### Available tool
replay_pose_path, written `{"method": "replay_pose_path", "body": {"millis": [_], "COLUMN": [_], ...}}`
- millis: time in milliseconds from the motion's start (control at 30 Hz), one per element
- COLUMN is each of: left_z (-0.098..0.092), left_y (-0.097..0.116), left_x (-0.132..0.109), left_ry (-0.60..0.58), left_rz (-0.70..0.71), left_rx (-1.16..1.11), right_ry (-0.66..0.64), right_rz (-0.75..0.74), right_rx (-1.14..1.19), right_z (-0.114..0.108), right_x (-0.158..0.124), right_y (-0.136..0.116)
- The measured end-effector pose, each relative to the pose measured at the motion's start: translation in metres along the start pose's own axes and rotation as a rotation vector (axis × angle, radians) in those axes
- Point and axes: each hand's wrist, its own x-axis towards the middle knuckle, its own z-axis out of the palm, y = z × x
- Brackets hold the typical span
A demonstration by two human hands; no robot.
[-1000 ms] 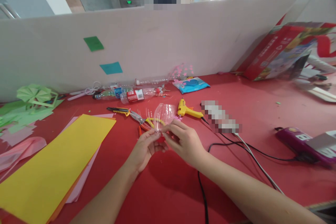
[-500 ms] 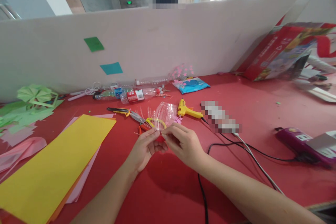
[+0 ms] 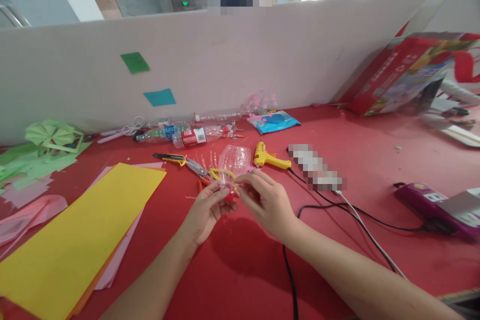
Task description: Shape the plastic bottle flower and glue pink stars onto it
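Above the middle of the table I hold a clear plastic bottle top cut into thin strips (image 3: 235,158), its red cap (image 3: 228,196) pointing down towards me. My left hand (image 3: 212,207) is closed around the neck by the cap. The fingertips of my right hand (image 3: 262,197) are pinched at the right side of the strips, near the neck; they seem to have hold of one strip. Behind the piece lie scissors with yellow and orange handles (image 3: 221,174), partly hidden by it. A few pink stars (image 3: 250,169) show beside my right fingers.
A yellow glue gun (image 3: 272,156) lies just beyond my right hand, its black cord (image 3: 287,265) running across the red table. Yellow paper sheets (image 3: 86,235) are at left. Plastic bottles (image 3: 193,136), a utility knife (image 3: 168,158) and a blue packet (image 3: 274,121) lie farther back.
My right fingertips have shifted slightly right, away from my left fingers. The bottle piece has tilted a little, and more of the red cap shows.
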Motion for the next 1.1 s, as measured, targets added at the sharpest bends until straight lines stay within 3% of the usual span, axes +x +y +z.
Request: {"method": "replay_pose_path", "body": {"millis": [467, 1100], "left_z": [-0.0017, -0.0058], "left_y": [-0.0013, -0.0037], "left_x": [0.0007, 0.0026], "left_ry": [-0.031, -0.049], "left_rz": [0.013, 0.018], "left_rx": [0.023, 0.024], "right_ry": [-0.004, -0.007], "right_rz": [0.151, 0.168], "right_rx": [0.049, 0.078], "right_z": [-0.0017, -0.0016], "right_x": [0.0037, 0.0034], "right_y": [-0.0022, -0.0024]}}
